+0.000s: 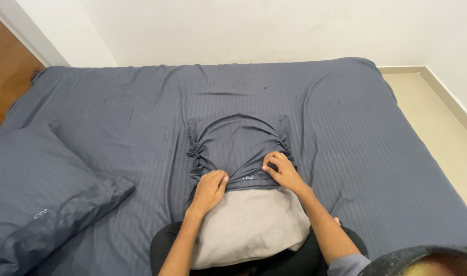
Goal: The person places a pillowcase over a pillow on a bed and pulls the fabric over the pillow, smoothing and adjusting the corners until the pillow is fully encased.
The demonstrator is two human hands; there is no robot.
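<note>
A grey pillow (248, 230) lies on my lap and the bed's near edge. A dark blue-grey pillowcase (238, 143) covers its far half, bunched in folds along both sides. My left hand (210, 190) grips the pillowcase's open hem on the left. My right hand (282, 171) pinches the same hem on the right, fingers curled into the cloth. Both hands rest on top of the pillow, about a hand's width apart.
The bed (356, 133) has a dark striped sheet. A second pillow (34, 189) in a matching case lies at the left. A white wall runs behind the bed, beige floor (438, 117) shows at the right, and a wooden door (6, 76) at the far left.
</note>
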